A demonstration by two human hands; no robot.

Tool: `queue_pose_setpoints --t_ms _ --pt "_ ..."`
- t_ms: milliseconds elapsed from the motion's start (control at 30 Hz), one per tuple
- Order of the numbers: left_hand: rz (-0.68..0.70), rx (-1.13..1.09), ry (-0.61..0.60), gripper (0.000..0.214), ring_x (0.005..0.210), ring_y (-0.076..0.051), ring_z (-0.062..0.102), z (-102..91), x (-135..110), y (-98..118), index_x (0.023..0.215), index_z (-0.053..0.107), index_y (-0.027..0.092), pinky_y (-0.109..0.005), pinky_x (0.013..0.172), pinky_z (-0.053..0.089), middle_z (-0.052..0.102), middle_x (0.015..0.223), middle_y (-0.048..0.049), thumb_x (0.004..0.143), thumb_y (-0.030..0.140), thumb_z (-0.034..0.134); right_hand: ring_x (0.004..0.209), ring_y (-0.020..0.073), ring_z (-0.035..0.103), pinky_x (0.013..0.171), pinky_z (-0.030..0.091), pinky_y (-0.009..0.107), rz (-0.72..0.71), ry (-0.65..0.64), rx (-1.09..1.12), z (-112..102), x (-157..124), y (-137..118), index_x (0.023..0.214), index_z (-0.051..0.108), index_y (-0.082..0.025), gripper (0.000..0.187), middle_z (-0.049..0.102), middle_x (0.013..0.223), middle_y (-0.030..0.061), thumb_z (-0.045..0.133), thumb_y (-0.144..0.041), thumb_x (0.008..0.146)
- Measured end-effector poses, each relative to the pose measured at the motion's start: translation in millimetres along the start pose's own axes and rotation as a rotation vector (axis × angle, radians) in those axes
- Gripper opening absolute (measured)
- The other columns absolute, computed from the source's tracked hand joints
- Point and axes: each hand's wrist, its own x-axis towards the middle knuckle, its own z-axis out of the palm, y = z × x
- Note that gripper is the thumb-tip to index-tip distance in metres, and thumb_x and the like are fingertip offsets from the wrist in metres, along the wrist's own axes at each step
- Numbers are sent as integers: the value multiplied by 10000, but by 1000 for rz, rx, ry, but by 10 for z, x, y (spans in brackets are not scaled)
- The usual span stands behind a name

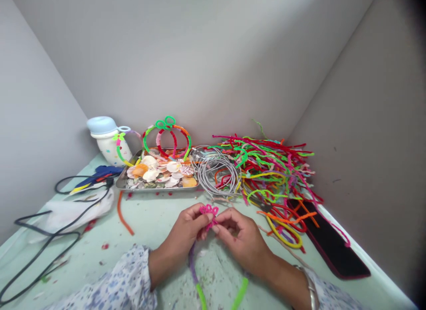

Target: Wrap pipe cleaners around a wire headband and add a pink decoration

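A looped pink pipe-cleaner flower [209,209] is pinched between my two hands above the middle of the table. My left hand [181,232] grips it from the left, thumb across its base. From the other side, the thumb and fingertips of my right hand [246,241] close on its lower pink part. Below the hands hang the two sides of a headband [201,296] wrapped in purple and bright green pipe cleaner. Its top is hidden behind my fingers, so how the flower joins it cannot be made out.
Behind are a metal tray [159,190] of seashells [151,174], finished headbands [190,143], coiled grey wire [216,176] and a pipe-cleaner heap [266,163]. A black case [336,252] lies right; a white bottle [115,150], blue-handled tool [100,174] and black cord [36,256] lie left.
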Motion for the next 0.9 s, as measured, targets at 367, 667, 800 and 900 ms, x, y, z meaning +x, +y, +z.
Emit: queue_pose_setpoints --t_ms 367,667,800,900 --pt "-9 133 -114 215 428 -58 342 36 -25 85 695 584 145 -189 418 248 469 512 59 789 328 646 505 101 461 490 379 223 168 -23 177 -96 105 -104 766 588 -180 273 540 576 -31 609 -443 834" --pt "-35 284 -194 169 401 -68 359 79 -52 46 692 606 147 -194 414 298 456 472 66 768 297 616 726 145 549 665 441 258 4 -63 55 -198 134 -130 892 624 -211 134 573 805 -1 624 -334 840" --pt "-41 327 -229 109 412 -67 361 115 -67 48 659 597 152 -196 422 328 461 501 61 732 233 589 825 160 558 764 433 279 -132 -128 -131 -216 159 -215 741 651 -198 110 568 847 15 626 -236 842" --pt "-50 375 -244 106 399 -65 345 133 -80 59 603 570 161 -196 410 304 428 475 70 702 200 570 831 156 556 775 434 284 -178 -181 -208 -205 149 -253 760 674 -213 110 564 852 13 613 -198 851"
